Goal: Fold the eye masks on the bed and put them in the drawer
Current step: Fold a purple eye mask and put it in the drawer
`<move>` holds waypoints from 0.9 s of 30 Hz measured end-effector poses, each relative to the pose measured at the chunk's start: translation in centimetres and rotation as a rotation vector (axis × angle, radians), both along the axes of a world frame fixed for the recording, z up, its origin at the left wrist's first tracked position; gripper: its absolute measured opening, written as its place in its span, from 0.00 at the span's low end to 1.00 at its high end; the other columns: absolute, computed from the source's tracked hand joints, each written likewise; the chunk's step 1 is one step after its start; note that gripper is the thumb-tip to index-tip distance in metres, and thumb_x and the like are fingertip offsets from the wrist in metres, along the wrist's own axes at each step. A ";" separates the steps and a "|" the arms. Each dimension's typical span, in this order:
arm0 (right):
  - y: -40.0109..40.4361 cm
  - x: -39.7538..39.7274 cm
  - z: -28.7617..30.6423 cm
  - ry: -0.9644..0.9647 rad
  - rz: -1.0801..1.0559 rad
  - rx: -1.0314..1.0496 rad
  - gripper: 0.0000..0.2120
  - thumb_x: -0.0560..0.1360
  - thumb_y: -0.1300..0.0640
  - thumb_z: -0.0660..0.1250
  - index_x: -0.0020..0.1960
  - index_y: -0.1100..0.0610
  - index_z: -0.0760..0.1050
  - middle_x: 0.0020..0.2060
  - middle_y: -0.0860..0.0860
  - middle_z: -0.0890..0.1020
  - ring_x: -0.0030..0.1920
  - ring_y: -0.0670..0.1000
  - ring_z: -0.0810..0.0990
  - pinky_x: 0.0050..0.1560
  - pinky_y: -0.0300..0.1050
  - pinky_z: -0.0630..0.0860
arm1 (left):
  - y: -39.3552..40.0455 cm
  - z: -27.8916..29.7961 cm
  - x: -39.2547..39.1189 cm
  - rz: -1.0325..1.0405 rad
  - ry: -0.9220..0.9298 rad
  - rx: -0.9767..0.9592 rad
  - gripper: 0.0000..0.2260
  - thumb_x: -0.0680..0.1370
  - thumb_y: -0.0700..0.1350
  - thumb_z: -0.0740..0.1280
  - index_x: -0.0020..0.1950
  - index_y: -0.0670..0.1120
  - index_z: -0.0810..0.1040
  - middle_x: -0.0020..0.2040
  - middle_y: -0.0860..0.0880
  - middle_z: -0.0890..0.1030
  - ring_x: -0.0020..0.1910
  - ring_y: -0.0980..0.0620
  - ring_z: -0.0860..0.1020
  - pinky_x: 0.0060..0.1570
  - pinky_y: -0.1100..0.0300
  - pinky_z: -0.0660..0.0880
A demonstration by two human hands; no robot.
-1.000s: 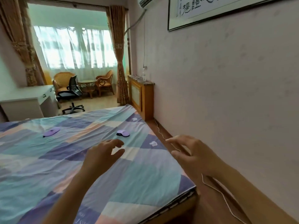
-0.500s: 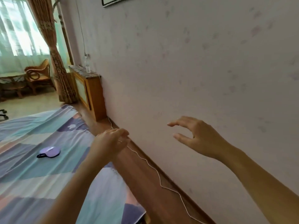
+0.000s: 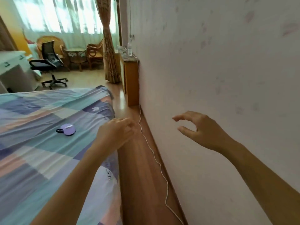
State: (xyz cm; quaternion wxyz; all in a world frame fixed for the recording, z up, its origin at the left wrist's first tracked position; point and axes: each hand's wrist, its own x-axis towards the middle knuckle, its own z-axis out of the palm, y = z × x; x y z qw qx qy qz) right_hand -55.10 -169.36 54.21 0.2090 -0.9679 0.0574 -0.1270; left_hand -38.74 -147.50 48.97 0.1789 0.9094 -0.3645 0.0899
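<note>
Bedroom, daylight from a curtained window at the far end; patchwork bedspread in teal, lilac and peach [image 3: 40,151] fills the left half of my view.

Item, left: black mesh office chair on castors [image 3: 48,62], well apart from the bed.

Item, on the bedspread: one lilac padded eye mask with a dark strap [image 3: 67,129], apparently folded over already, lying alone near the right edge.

Item, centre: my left hand [image 3: 116,133], fingers curled loosely together, empty, hovering at the bed's edge above the wooden floor strip [image 3: 142,176].

Item: thin white cable [image 3: 159,166] trailing along the skirting.

Item, right: my right hand [image 3: 199,129], fingers spread and apart, empty, before the pale wall [image 3: 227,62].

Step, as I judge it: between masks. Next calls for reaching left to the lilac mask.

Change from a half-second back: my view has swung left, bringing chair and window in; the mask sits more central.

No drawer identifiable.
</note>
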 end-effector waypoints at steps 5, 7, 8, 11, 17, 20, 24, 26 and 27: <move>-3.2 11.0 -0.8 0.003 0.234 0.029 0.14 0.76 0.53 0.66 0.62 0.47 0.75 0.56 0.41 0.80 0.55 0.42 0.78 0.57 0.37 0.74 | 0.4 -0.4 4.6 0.191 -0.026 0.013 0.11 0.76 0.56 0.64 0.56 0.56 0.78 0.53 0.56 0.82 0.49 0.53 0.80 0.43 0.58 0.75; -3.5 15.3 -1.5 0.000 0.319 0.043 0.15 0.76 0.53 0.66 0.62 0.47 0.75 0.55 0.40 0.79 0.54 0.43 0.79 0.56 0.35 0.75 | 1.0 -1.0 6.9 0.280 -0.025 0.030 0.11 0.76 0.56 0.65 0.57 0.56 0.78 0.54 0.57 0.82 0.49 0.55 0.80 0.38 0.62 0.69; -3.7 17.6 -1.9 0.002 0.358 0.047 0.15 0.76 0.52 0.66 0.62 0.46 0.74 0.55 0.38 0.78 0.54 0.42 0.79 0.56 0.37 0.75 | 1.1 -1.4 8.4 0.324 -0.017 0.036 0.12 0.76 0.56 0.65 0.58 0.57 0.78 0.55 0.57 0.82 0.49 0.55 0.80 0.37 0.62 0.68; -4.8 24.4 -2.6 0.038 0.441 0.030 0.15 0.76 0.51 0.65 0.62 0.44 0.74 0.53 0.36 0.77 0.55 0.41 0.78 0.58 0.42 0.76 | 0.5 -2.2 13.6 0.412 -0.004 0.018 0.12 0.76 0.57 0.65 0.58 0.57 0.78 0.54 0.58 0.82 0.48 0.55 0.81 0.37 0.62 0.67; -8.5 35.0 -2.0 0.087 0.529 -0.078 0.14 0.77 0.49 0.64 0.62 0.43 0.74 0.52 0.38 0.79 0.53 0.43 0.79 0.58 0.44 0.77 | -4.0 -3.4 23.6 0.432 0.050 0.009 0.13 0.77 0.57 0.63 0.59 0.58 0.76 0.53 0.60 0.81 0.52 0.58 0.78 0.46 0.61 0.74; -9.9 41.3 -2.0 0.095 0.578 -0.097 0.13 0.77 0.49 0.63 0.61 0.44 0.74 0.49 0.34 0.76 0.50 0.41 0.79 0.55 0.41 0.78 | -6.2 -4.4 28.1 0.446 0.066 -0.039 0.12 0.77 0.56 0.64 0.58 0.57 0.76 0.52 0.60 0.81 0.52 0.58 0.79 0.48 0.60 0.75; -9.3 52.0 -3.9 0.113 0.716 -0.139 0.12 0.77 0.48 0.63 0.60 0.43 0.75 0.52 0.38 0.79 0.51 0.40 0.77 0.54 0.41 0.77 | -6.7 -7.1 33.3 0.506 0.148 -0.015 0.13 0.77 0.57 0.62 0.60 0.58 0.75 0.54 0.60 0.81 0.52 0.59 0.78 0.47 0.62 0.73; -8.0 58.0 -5.4 0.120 0.823 -0.170 0.12 0.76 0.47 0.63 0.59 0.41 0.75 0.52 0.36 0.78 0.51 0.36 0.76 0.53 0.40 0.75 | -5.4 -8.6 36.1 0.616 0.207 -0.032 0.14 0.77 0.57 0.63 0.61 0.58 0.74 0.54 0.60 0.81 0.52 0.58 0.79 0.48 0.61 0.73; -7.3 60.4 -6.0 0.122 0.867 -0.178 0.12 0.76 0.46 0.64 0.58 0.41 0.75 0.52 0.34 0.77 0.50 0.33 0.74 0.52 0.39 0.74 | -4.5 -9.0 37.2 0.682 0.221 -0.039 0.14 0.77 0.57 0.63 0.61 0.58 0.75 0.54 0.60 0.81 0.52 0.57 0.79 0.48 0.60 0.73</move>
